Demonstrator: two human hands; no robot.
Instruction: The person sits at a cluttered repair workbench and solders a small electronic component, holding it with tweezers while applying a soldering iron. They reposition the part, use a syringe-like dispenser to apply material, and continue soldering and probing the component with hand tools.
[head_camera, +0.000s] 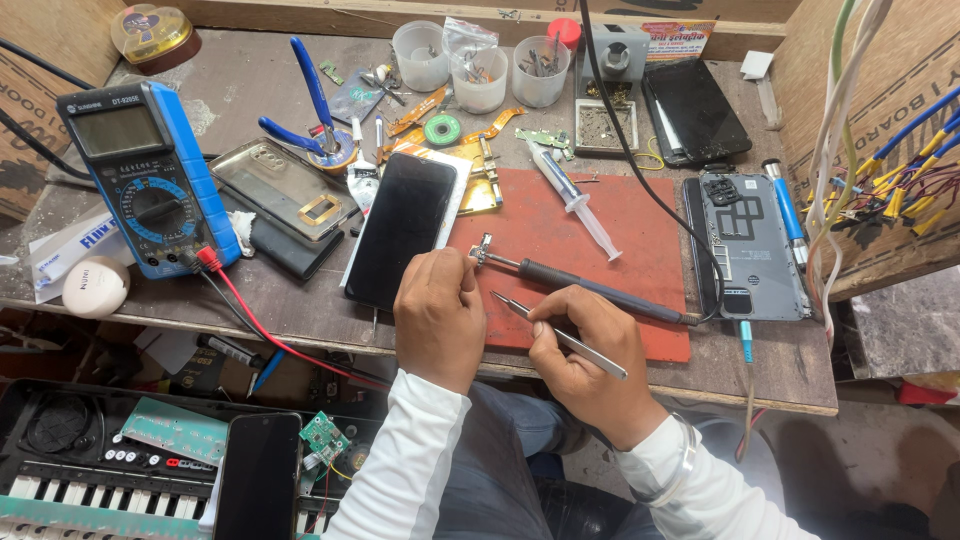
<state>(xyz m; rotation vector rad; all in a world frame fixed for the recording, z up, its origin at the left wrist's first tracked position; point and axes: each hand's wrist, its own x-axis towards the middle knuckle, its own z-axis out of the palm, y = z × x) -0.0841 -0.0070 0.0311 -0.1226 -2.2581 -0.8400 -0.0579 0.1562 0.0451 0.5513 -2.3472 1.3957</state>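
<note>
Right hand (580, 345) in pen grip on tweezers (556, 334), left hand (437, 312) curled.

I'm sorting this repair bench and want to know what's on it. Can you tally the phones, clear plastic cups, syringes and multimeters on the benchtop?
Phones or phone bodies: 4, one black-screened, one back cover, one dark at the rear, one opened
Clear cups: 3
Syringes: 1
Multimeters: 1
Total: 9
</note>
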